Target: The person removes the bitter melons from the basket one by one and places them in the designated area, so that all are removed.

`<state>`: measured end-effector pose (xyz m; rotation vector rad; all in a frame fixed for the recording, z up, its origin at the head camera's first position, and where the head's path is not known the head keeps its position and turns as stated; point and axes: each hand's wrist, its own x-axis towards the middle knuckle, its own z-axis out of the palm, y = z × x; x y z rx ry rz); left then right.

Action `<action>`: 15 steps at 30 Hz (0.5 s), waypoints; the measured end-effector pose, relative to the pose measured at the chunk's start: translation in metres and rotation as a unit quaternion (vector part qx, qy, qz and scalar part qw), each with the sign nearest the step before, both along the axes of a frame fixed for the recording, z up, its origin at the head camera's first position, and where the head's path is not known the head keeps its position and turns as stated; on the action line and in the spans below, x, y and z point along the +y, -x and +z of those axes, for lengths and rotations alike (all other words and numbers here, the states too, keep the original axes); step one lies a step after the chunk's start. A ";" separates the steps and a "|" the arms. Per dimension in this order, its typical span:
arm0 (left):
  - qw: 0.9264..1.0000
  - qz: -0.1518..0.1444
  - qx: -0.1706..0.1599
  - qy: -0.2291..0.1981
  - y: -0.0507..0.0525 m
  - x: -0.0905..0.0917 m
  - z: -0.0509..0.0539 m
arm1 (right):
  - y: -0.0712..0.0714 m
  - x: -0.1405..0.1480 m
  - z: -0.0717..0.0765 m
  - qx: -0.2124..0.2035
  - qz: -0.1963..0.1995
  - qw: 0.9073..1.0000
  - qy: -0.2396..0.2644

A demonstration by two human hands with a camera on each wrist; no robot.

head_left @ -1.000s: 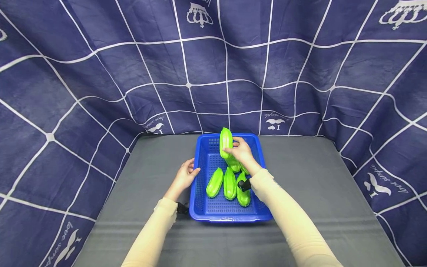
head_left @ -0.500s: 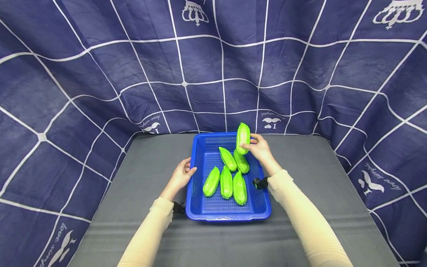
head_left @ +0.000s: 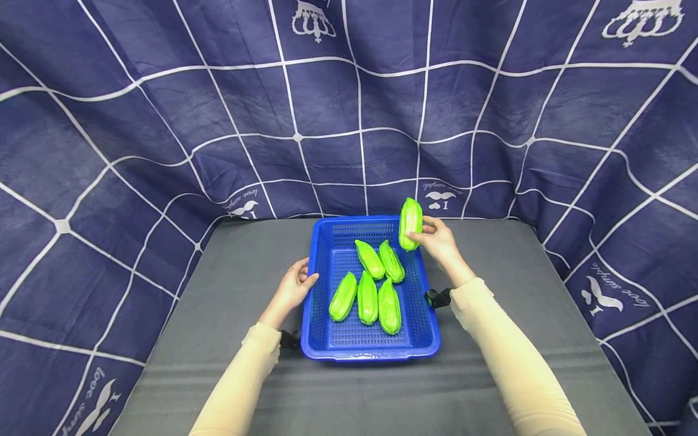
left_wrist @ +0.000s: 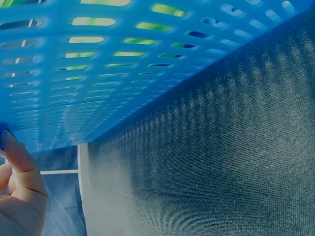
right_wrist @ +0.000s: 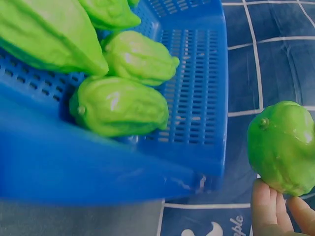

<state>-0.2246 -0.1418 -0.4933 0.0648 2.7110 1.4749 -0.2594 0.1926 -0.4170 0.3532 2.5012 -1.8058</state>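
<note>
A blue plastic basket (head_left: 371, 355) with perforated walls stands on the table and holds several light green, ridged gourds (head_left: 368, 300). My left hand (head_left: 291, 287) is at the basket's left rim, its thumb on the rim and its other fingers against the outside. In the left wrist view its curled fingers (left_wrist: 22, 172) show beside the blue wall. My right hand (head_left: 440, 242) holds one gourd (head_left: 411, 224) upright above the basket's far right corner, pinched between thumb and fingers. In the right wrist view this gourd (right_wrist: 283, 147) is past the rim, apart from the others.
A grey cloth (head_left: 501, 290) covers the table around the basket. Dark blue curtains (head_left: 338, 109) with white lines hang behind and at both sides. Black wrist straps (head_left: 438, 297) sit near the basket's sides.
My right hand has carried its gourd rightward, from above the basket's far middle to its far right corner. Gourds it had covered now show. The left hand stays at the rim.
</note>
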 end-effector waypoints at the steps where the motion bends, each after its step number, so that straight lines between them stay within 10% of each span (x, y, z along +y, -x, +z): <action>1: 1.000 0.000 0.001 -0.001 0.000 0.000 0.000 | 0.000 0.002 0.000 -0.002 -0.002 1.000 -0.001; 15: 1.000 -0.008 0.005 -0.011 0.000 -0.001 -0.001 | -0.007 0.037 -0.009 -0.008 -0.018 1.000 -0.013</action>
